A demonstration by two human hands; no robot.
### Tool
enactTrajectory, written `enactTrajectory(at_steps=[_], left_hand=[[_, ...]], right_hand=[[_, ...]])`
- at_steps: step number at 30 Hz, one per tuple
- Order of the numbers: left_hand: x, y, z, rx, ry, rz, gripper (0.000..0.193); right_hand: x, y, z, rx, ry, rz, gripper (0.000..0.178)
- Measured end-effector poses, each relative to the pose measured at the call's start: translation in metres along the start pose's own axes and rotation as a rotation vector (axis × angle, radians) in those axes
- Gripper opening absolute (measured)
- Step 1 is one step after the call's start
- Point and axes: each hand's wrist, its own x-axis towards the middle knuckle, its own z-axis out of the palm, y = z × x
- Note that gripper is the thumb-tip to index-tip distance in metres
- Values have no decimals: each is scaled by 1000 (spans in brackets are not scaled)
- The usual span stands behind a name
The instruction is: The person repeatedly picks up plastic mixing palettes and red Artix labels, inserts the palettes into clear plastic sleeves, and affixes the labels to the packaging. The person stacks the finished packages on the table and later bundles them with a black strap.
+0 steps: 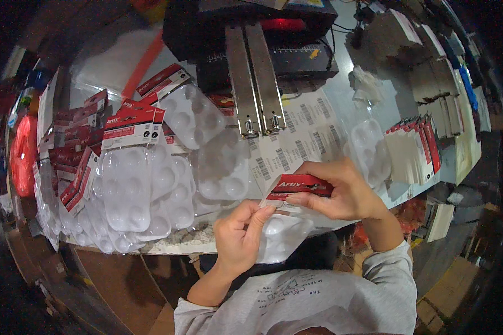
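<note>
Both my hands are closed on a red and white header card (304, 185) at the front edge of the table. My left hand (237, 234) pinches its lower left corner between thumb and fingers. My right hand (343, 192) grips the card's right part, thumb on the near face and fingers behind. Below the card hangs a white plastic paint palette (279, 240) with round wells, in what looks like a clear bag. Just beyond my hands lie sheets of barcode labels (296, 139). Another white palette (369, 148) rests beyond my right hand.
A black machine (195, 33) with two long metal arms (254, 78) reaches toward me. Carded palettes (126, 190) are heaped at the left, with loose palettes (223, 167) beside them. At the right stand a stack of header cards (413, 151) and piles of cardboard (433, 72).
</note>
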Motion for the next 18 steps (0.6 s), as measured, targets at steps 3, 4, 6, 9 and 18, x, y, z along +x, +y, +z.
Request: enactTrajectory(at_steps=[3,4,6,9,18], left_hand=[[-1,-1,0,0,29,36,16],[-1,-2,-1,-5,48,50,15],[1,-5,-2,-50,138,48,15],[7,-13,-3,-275,247,16,16],[7,-19,-4,-317,266,-10,19]], right_hand=[[2,3,-3,-90,-10,-60,28],[3,5,-4,-82,68,-48,28],[2,10,-4,-93,200,-27,29],[-8,18,-9,216,20,284,28],[-24,24,15,769,29,408,14]])
